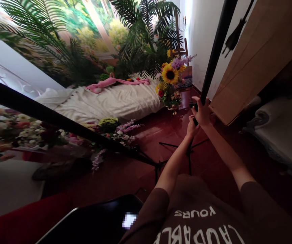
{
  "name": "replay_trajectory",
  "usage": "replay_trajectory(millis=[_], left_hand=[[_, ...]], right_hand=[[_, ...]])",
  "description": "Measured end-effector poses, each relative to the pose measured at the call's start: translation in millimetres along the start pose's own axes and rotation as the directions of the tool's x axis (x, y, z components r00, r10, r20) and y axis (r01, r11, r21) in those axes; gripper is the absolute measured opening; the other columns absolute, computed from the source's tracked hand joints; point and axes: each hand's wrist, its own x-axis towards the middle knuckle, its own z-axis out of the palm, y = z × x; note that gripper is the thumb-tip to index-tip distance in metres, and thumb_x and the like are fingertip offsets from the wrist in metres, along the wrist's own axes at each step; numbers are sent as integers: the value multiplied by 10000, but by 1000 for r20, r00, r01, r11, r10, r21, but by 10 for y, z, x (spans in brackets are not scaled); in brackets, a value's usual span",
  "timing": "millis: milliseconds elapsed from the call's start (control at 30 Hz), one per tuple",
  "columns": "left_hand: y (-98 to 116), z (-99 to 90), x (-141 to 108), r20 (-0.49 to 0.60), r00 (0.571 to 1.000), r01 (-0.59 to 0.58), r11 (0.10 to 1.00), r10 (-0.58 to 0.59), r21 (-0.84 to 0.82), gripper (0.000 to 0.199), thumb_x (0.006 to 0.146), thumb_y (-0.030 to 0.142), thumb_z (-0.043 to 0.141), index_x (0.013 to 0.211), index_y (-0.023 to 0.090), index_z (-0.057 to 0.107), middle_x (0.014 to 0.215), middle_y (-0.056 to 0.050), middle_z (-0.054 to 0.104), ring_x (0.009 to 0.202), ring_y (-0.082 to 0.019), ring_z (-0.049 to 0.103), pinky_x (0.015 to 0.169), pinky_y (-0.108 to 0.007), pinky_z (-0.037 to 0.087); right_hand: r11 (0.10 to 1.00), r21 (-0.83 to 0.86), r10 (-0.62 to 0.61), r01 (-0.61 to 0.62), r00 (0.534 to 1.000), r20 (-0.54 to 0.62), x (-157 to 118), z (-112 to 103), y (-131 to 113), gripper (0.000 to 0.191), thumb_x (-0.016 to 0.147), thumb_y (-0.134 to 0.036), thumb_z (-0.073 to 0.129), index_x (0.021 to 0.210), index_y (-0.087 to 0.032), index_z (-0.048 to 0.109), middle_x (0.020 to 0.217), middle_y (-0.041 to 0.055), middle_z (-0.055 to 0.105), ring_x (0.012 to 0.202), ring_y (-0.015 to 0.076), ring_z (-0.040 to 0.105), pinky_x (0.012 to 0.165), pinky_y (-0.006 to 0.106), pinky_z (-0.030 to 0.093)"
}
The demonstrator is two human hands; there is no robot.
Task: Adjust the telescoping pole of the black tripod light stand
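Note:
A black light stand (pixel 215 51) rises in front of me, its pole leaning toward the upper right and its thin legs spread on the floor. My left hand (pixel 192 127) is closed around the lower part of the pole. Just above it, my right hand (pixel 202 111) grips the same pole, its fingers by a small dark knob or clamp (pixel 193 105). The fingers partly cover this fitting, so its exact shape is hidden. Near the top of the pole hangs a black power plug (pixel 233 39) on a cord.
Another black pole (pixel 59 118) slants across the left, with legs on the red floor (pixel 156 135). Beyond lie a white-draped platform (pixel 115 101), a pink plush toy (pixel 107 82), sunflowers (pixel 170 74) and palm fronds (pixel 148 37). A brown board (pixel 260 67) leans at right; a dark screen-like panel (pixel 97 217) is lower left.

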Motion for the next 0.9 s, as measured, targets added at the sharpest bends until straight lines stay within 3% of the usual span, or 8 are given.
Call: replay_trajectory(millis=[133,267,367,567,667,800,900], left_hand=[[-86,0,13,47,998,-35,998,33,44,761,863,330,610,1466,106,202,1259,-244,585,1074,-271,663,857,-356,524],[-132,-1,23,63,994,-95,995,93,29,816,885,373,584,1501,89,130,1410,-294,444,1179,-270,621,896,-342,520],[-128,4,26,57,995,-87,996,86,24,804,895,342,575,1510,94,121,1432,-295,423,1218,-275,597,928,-346,509],[-138,42,37,39,997,-69,997,69,15,692,912,302,553,1476,74,222,1336,-286,527,1158,-271,626,930,-359,511],[-160,51,38,54,997,-52,999,51,17,578,941,300,497,1431,87,276,1285,-264,583,1126,-263,642,933,-388,514],[-147,42,31,52,996,-78,997,76,22,463,952,317,471,1360,119,376,1258,-226,611,1152,-255,632,970,-391,497],[-115,34,28,25,996,-83,996,83,22,391,953,340,481,1287,140,454,1213,-196,633,1118,-236,642,957,-351,498]], right_hand=[[997,6,72,-73,994,79,-256,77,68,477,877,-155,556,1330,-302,523,1387,113,393,1166,298,579,928,447,567],[998,-8,70,-69,992,101,-260,66,86,477,905,-176,526,1358,-322,493,1388,104,395,1126,282,599,868,412,588],[999,-31,40,-38,994,100,-243,54,92,480,915,-193,530,1369,-340,479,1357,93,414,1107,264,603,849,384,593],[999,34,-26,21,984,175,-275,-58,127,437,923,-212,532,1343,-332,517,1348,91,425,1229,268,531,1005,441,534],[995,88,-63,52,989,133,-413,-143,225,442,930,-248,524,1366,-313,496,1383,100,418,1278,250,498,1036,451,518],[979,201,31,-36,999,29,-762,-185,438,451,941,-300,495,1385,-271,429,1383,130,455,1226,219,542,895,385,591],[971,203,116,-129,991,73,-1019,-167,589,378,924,-331,524,1289,-239,491,1256,125,573,1129,216,598,936,400,566]])
